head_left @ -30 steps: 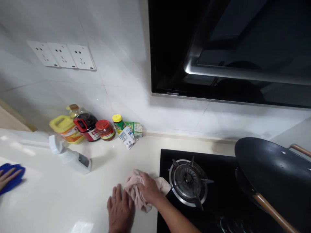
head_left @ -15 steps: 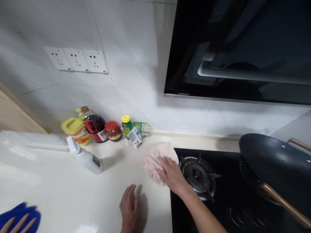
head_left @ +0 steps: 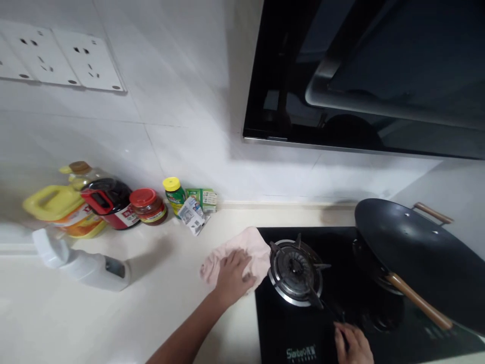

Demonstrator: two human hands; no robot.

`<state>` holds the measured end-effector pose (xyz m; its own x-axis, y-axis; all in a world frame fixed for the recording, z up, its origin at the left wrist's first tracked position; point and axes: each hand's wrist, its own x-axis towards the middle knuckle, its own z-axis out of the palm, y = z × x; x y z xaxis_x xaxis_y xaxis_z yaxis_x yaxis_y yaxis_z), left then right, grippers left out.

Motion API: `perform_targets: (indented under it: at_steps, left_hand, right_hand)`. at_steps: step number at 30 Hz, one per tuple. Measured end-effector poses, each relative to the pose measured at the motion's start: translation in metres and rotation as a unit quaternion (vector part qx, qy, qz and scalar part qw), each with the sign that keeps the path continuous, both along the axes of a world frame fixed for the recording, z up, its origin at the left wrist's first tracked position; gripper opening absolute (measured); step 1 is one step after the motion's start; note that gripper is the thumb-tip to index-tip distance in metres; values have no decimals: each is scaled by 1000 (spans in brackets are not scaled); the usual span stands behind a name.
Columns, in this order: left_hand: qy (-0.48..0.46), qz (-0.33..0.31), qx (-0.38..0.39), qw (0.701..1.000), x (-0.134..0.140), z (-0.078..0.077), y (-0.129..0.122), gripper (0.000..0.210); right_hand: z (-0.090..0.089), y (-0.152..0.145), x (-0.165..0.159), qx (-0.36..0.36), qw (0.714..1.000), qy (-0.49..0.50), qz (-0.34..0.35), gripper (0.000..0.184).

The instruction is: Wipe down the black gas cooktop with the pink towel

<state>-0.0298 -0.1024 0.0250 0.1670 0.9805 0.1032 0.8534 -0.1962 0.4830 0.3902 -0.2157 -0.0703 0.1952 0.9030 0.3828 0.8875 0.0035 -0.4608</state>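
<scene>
My left hand (head_left: 233,278) rests palm down on a crumpled pale pink cloth (head_left: 255,247), its fingers bent over the fabric. The cloth lies on the white counter, its right edge against the near gas burner (head_left: 296,270). At the lower edge of the view, my right hand (head_left: 352,344) is over the black glass stove (head_left: 288,328), thumb and fingers pinched together. A thin dark shape runs from the fingertips toward the burner grate; against the black glass I cannot make out what it is.
A black wok (head_left: 413,247) with wooden handles sits on the right burner. Left along the wall stand a white spray bottle (head_left: 91,268), a yellow jug (head_left: 71,212), a dark sauce jug (head_left: 113,202), a red-lidded jar (head_left: 148,206), a green bottle (head_left: 175,194) and packets (head_left: 194,215). A range hood (head_left: 359,76) hangs above.
My right hand has left the cloth and moved right to the stove front. My left hand has gone from the bare counter onto the cloth. Another person's hand with a blue cloth has left view.
</scene>
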Motion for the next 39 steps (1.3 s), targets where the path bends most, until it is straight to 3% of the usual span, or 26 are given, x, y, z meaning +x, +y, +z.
perform_targets:
  at_steps: [3,6,10,13,20,23,25,31,39]
  left_hand:
    - [44,-30,-73,996,17,-6,40,64]
    - [51,-15,-81,995,23,-10,75,64]
    - [54,19,-85,995,32,-9,89,58]
    - [52,5,-75,996,43,-6,58,51]
    - [51,-91,-118,987,48,-13,-67,62]
    - [50,-144,-153,976,46,-22,-97,72]
    - [54,-145,-159,975,49,-26,-102,73]
    - [43,-149,-126,980,62,-27,-68,72]
    - [31,18,-12,999,18,-13,11,37]
  right_hand:
    - [-12,9,5,47,995,-75,-52,54]
    - [-13,8,-2,36,991,-108,-66,45]
    - [-3,3,-11,-8,992,-110,-65,41]
    - [4,1,-13,-19,991,-111,-74,41]
    - [4,1,-14,-35,990,-109,-84,41]
    - [3,0,-13,-45,990,-108,-84,40]
    - [3,-1,-13,-48,990,-107,-84,40]
    - [3,0,-13,-42,989,-110,-86,42]
    - [4,1,-19,-39,991,-95,-90,40]
